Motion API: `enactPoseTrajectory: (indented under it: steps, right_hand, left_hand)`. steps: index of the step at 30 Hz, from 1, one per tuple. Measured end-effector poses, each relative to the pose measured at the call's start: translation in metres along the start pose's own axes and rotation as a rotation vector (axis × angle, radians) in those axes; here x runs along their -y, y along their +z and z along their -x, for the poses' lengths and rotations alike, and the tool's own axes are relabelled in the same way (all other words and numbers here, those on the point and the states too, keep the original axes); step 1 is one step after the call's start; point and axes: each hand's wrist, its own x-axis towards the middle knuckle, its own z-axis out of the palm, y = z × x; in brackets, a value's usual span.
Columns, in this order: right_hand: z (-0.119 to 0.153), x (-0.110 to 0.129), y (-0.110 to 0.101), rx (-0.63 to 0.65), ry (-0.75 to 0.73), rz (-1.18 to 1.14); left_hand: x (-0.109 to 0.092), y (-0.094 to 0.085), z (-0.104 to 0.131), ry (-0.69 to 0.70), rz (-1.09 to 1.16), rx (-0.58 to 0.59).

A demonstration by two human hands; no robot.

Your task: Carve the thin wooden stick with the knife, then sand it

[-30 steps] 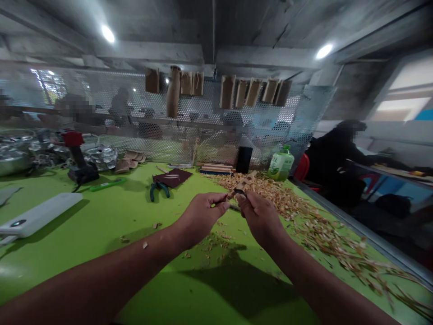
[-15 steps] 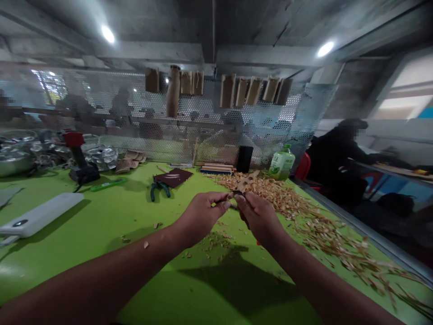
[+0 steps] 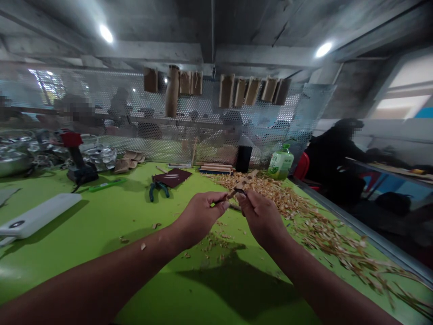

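Observation:
My left hand [image 3: 204, 215] is closed, pinching a small brown piece of wood [image 3: 231, 195] between thumb and fingertips. Its end points toward my right hand [image 3: 264, 213], which is wrapped around a tool with a short dark blade [image 3: 240, 191], seemingly a carving knife; its handle is hidden in the fist. The blade lies close to the wood's end, and I cannot tell whether they touch. Beneath the hands, small shavings [image 3: 216, 241] are scattered on the green table [image 3: 162, 289]. One wood chip [image 3: 143, 246] rests on my left forearm.
A long heap of wood shavings [image 3: 287, 194] runs along the right side. Pliers [image 3: 158, 189] and brown sandpaper [image 3: 174, 178] lie left of centre. Farther left are a white power strip-like object [image 3: 43, 215], a green cutter [image 3: 107, 184] and a cordless drill [image 3: 79, 158]. A green-labelled bottle [image 3: 280, 162] stands behind.
My right hand has shifted slightly to the right with the blade, widening the gap between my hands. My left hand stays almost in place, still pinching the wood. The view has drifted slightly.

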Motion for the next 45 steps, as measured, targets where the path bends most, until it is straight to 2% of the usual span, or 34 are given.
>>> enactPoseTrajectory:
  steps: [9,15,21,32,40,45]
  right_hand:
    - [0.0024,-0.0001,0.0051,0.04,0.014,-0.092]
    - [-0.001,-0.0037,0.0014,-0.054,0.016,-0.138]
    - [0.0001,-0.0032,0.0004,-0.068,-0.029,-0.099]
    - [0.0017,0.0021,-0.0008,-0.049,-0.011,0.015]
    - [0.0023,-0.0005,0.0071,0.0,0.002,-0.129]
    - [0.0016,0.0017,0.0076,0.11,0.047,-0.407]
  left_hand:
    - [0.0009,0.0008,-0.001,0.03,0.0,-0.006]
    - [-0.0017,0.0,-0.0017,0.006,0.008,-0.023]
    - [0.0021,-0.0001,-0.002,0.035,-0.025,-0.027]
    - [0.0031,0.0009,-0.001,0.072,-0.087,-0.041]
    - [0.0006,0.0001,0.001,0.096,-0.11,-0.019]
    - [0.0014,-0.0009,-0.0001,0.081,-0.071,-0.018]
